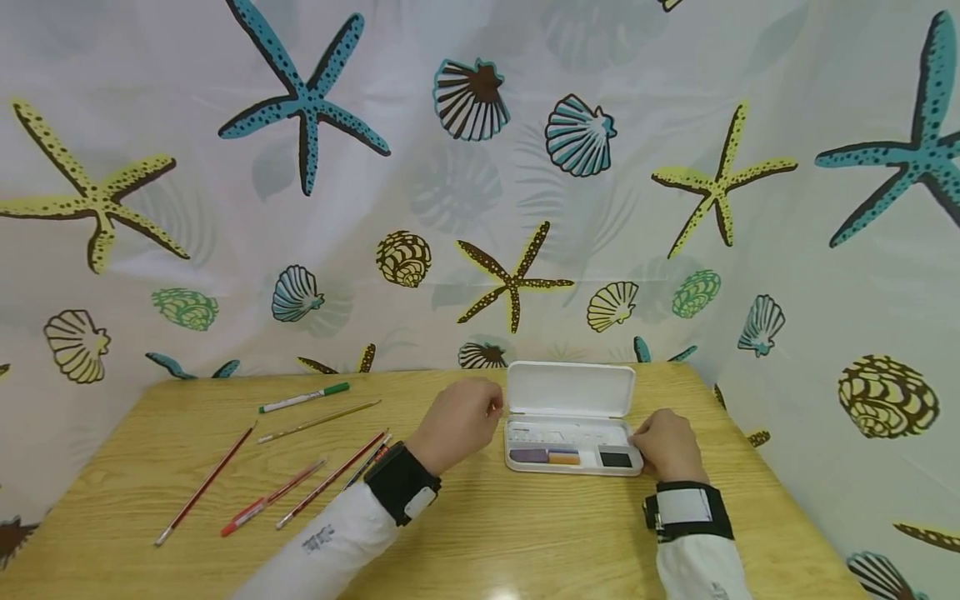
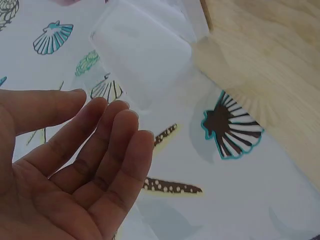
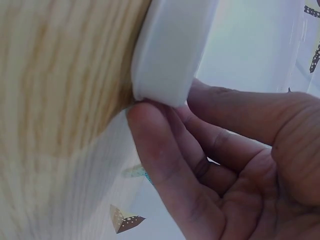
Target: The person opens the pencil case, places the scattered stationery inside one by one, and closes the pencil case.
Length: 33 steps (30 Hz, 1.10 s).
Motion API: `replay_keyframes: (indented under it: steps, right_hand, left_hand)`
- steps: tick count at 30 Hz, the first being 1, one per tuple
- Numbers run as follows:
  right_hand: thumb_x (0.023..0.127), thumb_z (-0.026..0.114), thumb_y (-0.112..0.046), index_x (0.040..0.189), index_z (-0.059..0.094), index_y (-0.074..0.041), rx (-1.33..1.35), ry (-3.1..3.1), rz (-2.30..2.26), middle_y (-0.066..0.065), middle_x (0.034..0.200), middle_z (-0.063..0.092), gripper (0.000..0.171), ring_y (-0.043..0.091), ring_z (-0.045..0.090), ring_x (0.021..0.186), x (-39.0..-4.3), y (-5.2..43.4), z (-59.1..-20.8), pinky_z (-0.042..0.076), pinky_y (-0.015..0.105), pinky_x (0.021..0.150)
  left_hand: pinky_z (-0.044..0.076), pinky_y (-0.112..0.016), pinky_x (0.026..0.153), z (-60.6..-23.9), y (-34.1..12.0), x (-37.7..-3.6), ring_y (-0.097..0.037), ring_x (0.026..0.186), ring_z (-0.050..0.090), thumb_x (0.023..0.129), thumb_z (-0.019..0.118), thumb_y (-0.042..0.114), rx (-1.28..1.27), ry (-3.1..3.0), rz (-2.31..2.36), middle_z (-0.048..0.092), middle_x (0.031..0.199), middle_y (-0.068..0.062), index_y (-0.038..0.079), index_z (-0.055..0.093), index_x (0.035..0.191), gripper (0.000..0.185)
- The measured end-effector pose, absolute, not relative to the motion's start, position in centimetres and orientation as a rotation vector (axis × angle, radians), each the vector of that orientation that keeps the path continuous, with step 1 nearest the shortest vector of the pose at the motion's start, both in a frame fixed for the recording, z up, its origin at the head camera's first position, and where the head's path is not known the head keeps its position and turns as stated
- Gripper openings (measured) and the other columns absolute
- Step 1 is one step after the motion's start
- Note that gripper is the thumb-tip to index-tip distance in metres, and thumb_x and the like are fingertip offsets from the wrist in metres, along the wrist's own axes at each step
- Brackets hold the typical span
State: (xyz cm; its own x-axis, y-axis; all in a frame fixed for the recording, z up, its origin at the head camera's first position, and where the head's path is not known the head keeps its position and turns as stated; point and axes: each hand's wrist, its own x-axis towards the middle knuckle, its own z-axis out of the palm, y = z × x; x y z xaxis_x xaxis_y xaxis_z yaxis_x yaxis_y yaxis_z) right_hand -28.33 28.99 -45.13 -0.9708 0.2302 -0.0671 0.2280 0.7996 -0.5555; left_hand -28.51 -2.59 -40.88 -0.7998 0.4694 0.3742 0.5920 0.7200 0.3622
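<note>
right hand point(image 1: 670, 444) fingers gripping white case point(image 1: 570, 417) corner, left hand point(image 1: 459, 422) fingers relaxed, apart beside it

Bright even light; table point(image 1: 525, 542) glare near bottom; wrist views soft, blurred.

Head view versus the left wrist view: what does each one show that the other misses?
Only the head view shows the pens and pencils, the erasers inside the open white case, and the right hand touching the case's right end. Only the left wrist view shows the left hand's open palm and relaxed fingers. Both show the case's raised lid, the wooden table and the seashell curtain.
</note>
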Motion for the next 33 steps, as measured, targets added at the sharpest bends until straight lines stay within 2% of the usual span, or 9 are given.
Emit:
replay_keyframes:
  steps: [5, 16, 33]
  right_hand:
    - [0.093, 0.069, -0.006, 0.092, 0.074, 0.011, -0.391, -2.979, 0.918, 0.013, 0.073, 0.064, 0.018, 0.023, 0.062, 0.059, -28.2, 28.8, -45.0, 0.046, 0.029, 0.049]
    - [0.093, 0.070, -0.006, 0.092, 0.073, 0.012, -0.377, -2.969, 0.934, 0.012, 0.071, 0.065, 0.018, 0.022, 0.061, 0.057, -28.4, 29.0, -45.2, 0.046, 0.029, 0.049]
    - [0.094, 0.070, -0.007, 0.097, 0.072, 0.014, -0.400, -2.994, 0.917, 0.017, 0.078, 0.066, 0.021, 0.023, 0.062, 0.060, -28.5, 28.9, -45.2, 0.047, 0.029, 0.050]
  left_hand:
    - [0.049, -0.030, 0.063, -40.1, -6.3, -28.0, -0.013, 0.071, 0.057, 0.092, 0.076, 0.006, -0.711, -2.631, -0.719, 0.065, 0.081, 0.000, 0.009, 0.073, 0.089, 0.005]
    - [0.049, -0.035, 0.063, -39.3, -13.1, -26.5, -0.016, 0.067, 0.056, 0.093, 0.075, 0.006, -0.491, -2.597, -0.801, 0.066, 0.081, -0.004, 0.003, 0.073, 0.090, 0.004]
    - [0.049, -0.038, 0.062, -39.6, -18.9, -23.9, -0.018, 0.067, 0.057, 0.091, 0.075, 0.005, -0.324, -2.664, -0.742, 0.065, 0.077, -0.005, 0.000, 0.074, 0.092, 0.005]
